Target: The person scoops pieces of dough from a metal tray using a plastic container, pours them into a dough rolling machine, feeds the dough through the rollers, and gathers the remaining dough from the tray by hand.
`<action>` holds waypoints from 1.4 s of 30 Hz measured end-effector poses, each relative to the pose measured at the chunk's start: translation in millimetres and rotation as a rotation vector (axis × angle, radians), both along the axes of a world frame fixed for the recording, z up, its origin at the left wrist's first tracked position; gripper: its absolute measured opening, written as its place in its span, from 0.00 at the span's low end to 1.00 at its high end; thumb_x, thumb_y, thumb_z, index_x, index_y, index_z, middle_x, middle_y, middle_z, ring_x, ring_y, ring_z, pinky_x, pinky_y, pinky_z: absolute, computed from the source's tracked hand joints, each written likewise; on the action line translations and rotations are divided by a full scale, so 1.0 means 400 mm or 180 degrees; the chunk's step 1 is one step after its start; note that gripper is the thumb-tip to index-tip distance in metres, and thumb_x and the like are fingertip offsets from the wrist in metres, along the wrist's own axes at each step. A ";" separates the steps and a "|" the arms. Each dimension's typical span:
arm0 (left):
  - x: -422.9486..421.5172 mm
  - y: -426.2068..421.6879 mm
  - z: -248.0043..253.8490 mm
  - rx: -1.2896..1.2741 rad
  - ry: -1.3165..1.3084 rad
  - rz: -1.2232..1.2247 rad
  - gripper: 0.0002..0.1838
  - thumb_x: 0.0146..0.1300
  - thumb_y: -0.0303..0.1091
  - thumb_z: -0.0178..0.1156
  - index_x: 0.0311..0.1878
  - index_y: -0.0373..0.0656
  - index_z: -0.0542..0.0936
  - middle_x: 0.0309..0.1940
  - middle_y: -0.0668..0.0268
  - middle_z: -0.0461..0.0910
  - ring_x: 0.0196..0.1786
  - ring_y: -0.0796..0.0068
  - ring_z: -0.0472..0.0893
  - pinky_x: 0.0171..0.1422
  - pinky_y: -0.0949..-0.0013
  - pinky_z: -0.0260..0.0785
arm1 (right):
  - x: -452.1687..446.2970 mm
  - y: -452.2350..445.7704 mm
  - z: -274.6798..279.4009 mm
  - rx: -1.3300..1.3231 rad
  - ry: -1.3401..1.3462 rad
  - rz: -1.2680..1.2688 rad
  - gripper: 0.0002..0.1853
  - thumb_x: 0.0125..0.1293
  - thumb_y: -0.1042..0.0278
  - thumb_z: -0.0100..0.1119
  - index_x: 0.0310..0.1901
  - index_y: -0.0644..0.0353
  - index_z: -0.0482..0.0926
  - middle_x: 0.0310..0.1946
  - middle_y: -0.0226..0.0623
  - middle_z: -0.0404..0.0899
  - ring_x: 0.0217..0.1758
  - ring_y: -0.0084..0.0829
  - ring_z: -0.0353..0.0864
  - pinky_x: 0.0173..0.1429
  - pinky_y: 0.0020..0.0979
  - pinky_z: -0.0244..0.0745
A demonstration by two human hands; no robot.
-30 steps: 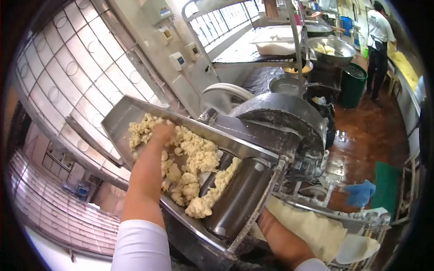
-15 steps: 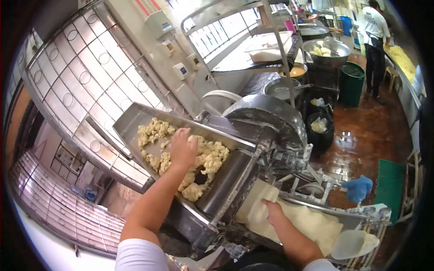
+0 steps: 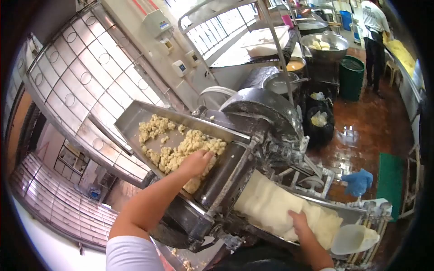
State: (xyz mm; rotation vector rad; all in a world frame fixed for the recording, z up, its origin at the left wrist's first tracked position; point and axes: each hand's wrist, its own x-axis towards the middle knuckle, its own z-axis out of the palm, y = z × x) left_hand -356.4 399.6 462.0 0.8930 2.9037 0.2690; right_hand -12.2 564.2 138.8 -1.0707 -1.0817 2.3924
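My left hand is curled over crumbly dough, with its fingers together and partly hidden in the clumps. The dough lies in a sloping metal hopper, heaped against a dark steel roller. Below the roller, a pale dough sheet comes out in loose folds onto a metal tray. My right hand grips the sheet near its front edge, thumb on top and the other fingers hidden. A translucent plastic scoop rests at the tray's right end.
The machine's round guard rises beyond the hopper. Behind it stand a rack, a large metal bowl and a green bin. A blue cloth hangs at the right. Another person stands beside a far counter.
My left hand has moved down and right across the crumbly dough, toward the roller. My right hand has drawn the dough sheet rightward along the tray, and the sheet now lies spread further out.
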 end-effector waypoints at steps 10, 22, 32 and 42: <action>-0.308 -0.255 0.160 -0.2072 0.0166 0.1457 0.43 0.67 0.68 0.37 0.66 0.36 0.69 0.63 0.45 0.70 0.68 0.52 0.68 0.72 0.59 0.56 | 0.169 0.092 -0.033 0.0697 -0.0443 -0.0144 0.17 0.60 0.74 0.58 0.52 0.66 0.76 0.41 0.35 0.81 0.40 0.32 0.80 0.48 0.32 0.74; -0.115 -0.121 0.078 -0.0453 0.0381 0.0378 0.25 0.63 0.50 0.48 0.40 0.33 0.78 0.42 0.44 0.79 0.49 0.43 0.77 0.57 0.49 0.67 | -0.226 0.099 0.754 0.4024 0.1210 0.0085 0.08 0.63 0.71 0.60 0.42 0.61 0.83 0.31 0.37 0.82 0.34 0.29 0.81 0.40 0.28 0.74; -0.119 -0.028 0.083 0.0340 0.0322 0.0010 0.28 0.63 0.59 0.50 0.37 0.40 0.82 0.34 0.48 0.81 0.43 0.48 0.80 0.49 0.52 0.70 | -0.875 0.076 0.930 0.6491 -0.0680 0.1613 0.10 0.60 0.69 0.56 0.41 0.58 0.84 0.43 0.43 0.82 0.50 0.42 0.82 0.53 0.38 0.78; -0.244 -0.064 0.093 0.1476 0.0031 0.0459 0.25 0.64 0.53 0.54 0.46 0.38 0.82 0.40 0.47 0.82 0.44 0.52 0.82 0.51 0.58 0.71 | -0.756 -0.031 0.880 0.5749 0.0935 0.1633 0.08 0.61 0.64 0.56 0.35 0.55 0.84 0.37 0.40 0.83 0.42 0.44 0.81 0.48 0.41 0.76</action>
